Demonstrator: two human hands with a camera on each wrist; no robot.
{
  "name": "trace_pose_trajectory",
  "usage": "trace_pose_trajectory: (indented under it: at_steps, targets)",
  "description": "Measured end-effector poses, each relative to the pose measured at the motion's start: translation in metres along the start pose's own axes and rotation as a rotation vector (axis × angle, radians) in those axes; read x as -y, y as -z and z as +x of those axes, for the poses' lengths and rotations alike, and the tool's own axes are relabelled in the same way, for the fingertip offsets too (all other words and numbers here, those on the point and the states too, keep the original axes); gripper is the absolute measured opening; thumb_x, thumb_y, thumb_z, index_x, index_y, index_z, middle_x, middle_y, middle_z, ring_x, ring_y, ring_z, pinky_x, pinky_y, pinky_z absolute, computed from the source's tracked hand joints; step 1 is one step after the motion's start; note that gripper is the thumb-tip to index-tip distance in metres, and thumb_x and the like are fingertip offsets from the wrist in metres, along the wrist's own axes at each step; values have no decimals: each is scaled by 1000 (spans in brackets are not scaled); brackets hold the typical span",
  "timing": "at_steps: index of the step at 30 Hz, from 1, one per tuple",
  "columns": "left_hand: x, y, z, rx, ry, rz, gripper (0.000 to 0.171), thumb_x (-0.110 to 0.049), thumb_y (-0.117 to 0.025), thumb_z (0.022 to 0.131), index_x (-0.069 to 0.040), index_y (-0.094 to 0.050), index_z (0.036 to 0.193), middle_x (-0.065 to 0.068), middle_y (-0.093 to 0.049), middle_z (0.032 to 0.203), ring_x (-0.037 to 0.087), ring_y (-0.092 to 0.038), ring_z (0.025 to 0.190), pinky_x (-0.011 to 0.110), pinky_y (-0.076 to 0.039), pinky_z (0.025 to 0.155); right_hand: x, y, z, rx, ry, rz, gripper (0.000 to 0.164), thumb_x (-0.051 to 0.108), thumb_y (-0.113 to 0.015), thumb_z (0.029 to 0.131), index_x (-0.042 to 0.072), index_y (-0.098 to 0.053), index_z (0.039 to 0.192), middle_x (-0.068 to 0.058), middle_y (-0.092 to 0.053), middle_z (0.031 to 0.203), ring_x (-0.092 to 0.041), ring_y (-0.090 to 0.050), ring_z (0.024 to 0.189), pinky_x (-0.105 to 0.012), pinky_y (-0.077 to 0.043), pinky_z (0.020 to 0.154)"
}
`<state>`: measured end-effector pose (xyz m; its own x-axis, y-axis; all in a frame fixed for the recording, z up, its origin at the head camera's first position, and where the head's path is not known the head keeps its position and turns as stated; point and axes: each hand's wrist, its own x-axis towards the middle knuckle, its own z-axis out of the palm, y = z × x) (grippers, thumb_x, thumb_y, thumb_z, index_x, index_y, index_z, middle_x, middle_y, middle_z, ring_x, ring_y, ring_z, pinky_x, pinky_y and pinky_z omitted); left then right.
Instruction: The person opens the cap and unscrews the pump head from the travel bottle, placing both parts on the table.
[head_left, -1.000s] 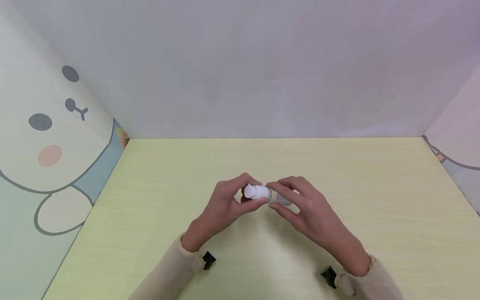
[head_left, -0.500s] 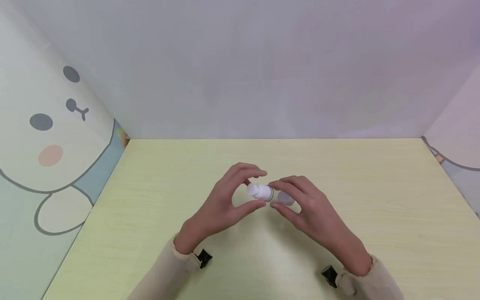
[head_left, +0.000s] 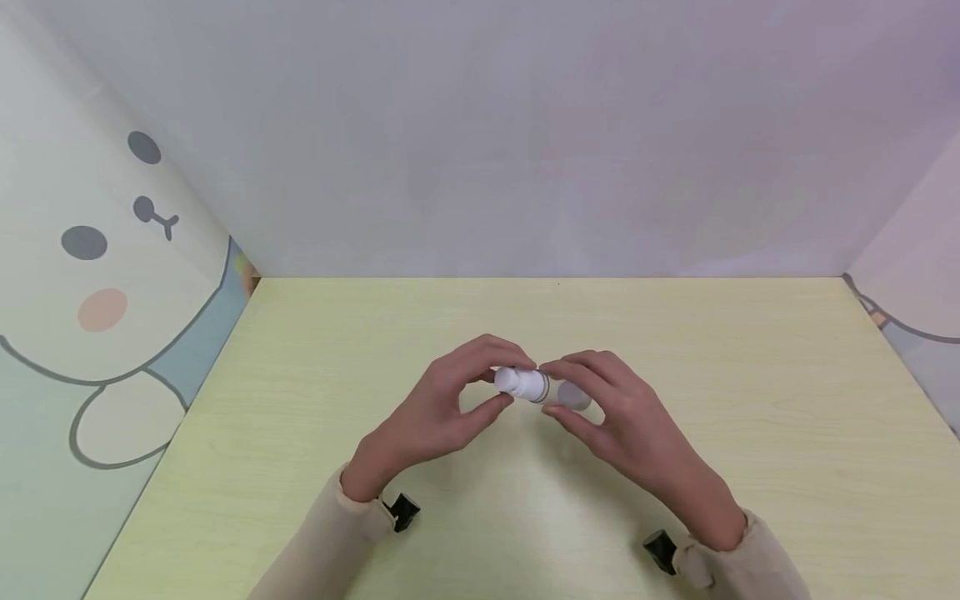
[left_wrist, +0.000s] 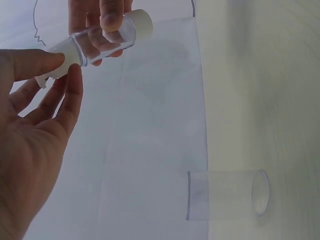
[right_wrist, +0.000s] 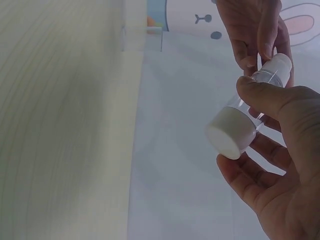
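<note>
A small clear bottle (left_wrist: 128,36) with a white top (head_left: 531,385) and a white base (right_wrist: 231,131) is held tilted above the table, its top toward my left hand. My left hand (head_left: 438,408) pinches the white top between thumb and fingers. On the other side, my right hand (head_left: 633,421) grips the clear body, as the right wrist view also shows, with the thumb (right_wrist: 267,97) across it. Fingers partly cover the bottle in every view, and whether the top turns as a separate piece cannot be told.
A clear open cylinder (left_wrist: 227,195) stands on the pale wooden tabletop (head_left: 337,350), seen in both wrist views. A plain wall (head_left: 525,150) rises behind the table, and a panel with a cartoon face (head_left: 97,250) is at the left.
My left hand first gripped the white top, opened with its fingers spread around it half a second ago, and now pinches it again. My right hand stayed nearly still with the bottle.
</note>
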<state>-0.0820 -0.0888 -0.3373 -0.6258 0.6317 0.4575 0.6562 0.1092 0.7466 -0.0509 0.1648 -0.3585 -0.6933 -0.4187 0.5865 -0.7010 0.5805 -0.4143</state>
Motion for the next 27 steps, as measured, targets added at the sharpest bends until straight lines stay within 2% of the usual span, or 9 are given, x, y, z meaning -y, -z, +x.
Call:
trace_pose_trajectory:
  at_steps: [6,11,15,19,24,27]
  targets:
    - [4,1,0,-11,16,-6,37,-3,-76,94,-15,-65,127,-2,-66,119,10,-64,111,30,-62,91,1,0,0,13,-14,13,57,8,-94,74,14,-71,126,0,-70,119,-17,-63,109,-13,-50,91]
    - [6,0,0,-30,0,19,41,-7,-82,90,-13,-65,126,-3,-67,116,9,-65,106,30,-61,91,0,0,0,8,-6,9,58,8,-94,73,14,-71,126,0,-70,119,-17,-63,108,-14,-50,91]
    - [7,-1,0,-31,-32,59,47,-9,-83,89,-11,-63,132,1,-66,122,11,-64,110,31,-60,93,0,1,0,17,-8,6,57,9,-94,74,14,-71,126,0,-70,120,-18,-63,109,-14,-51,91]
    - [7,-2,0,-17,-88,60,49,-2,-77,91,-8,-60,136,6,-62,130,15,-61,117,30,-59,96,1,1,0,22,-8,7,56,10,-94,74,14,-71,125,-1,-70,120,-18,-63,110,-15,-50,92]
    - [8,-3,1,-7,-142,43,43,7,-72,91,-7,-63,130,6,-64,127,16,-63,116,30,-57,98,0,1,0,25,-5,18,55,11,-94,75,14,-72,126,0,-70,120,-18,-63,110,-15,-50,92]
    - [9,-2,1,-17,-139,48,39,5,-75,90,-8,-65,126,5,-65,123,14,-64,112,29,-57,96,0,0,0,27,-2,18,55,12,-93,76,15,-71,126,1,-71,119,-17,-63,109,-16,-50,91]
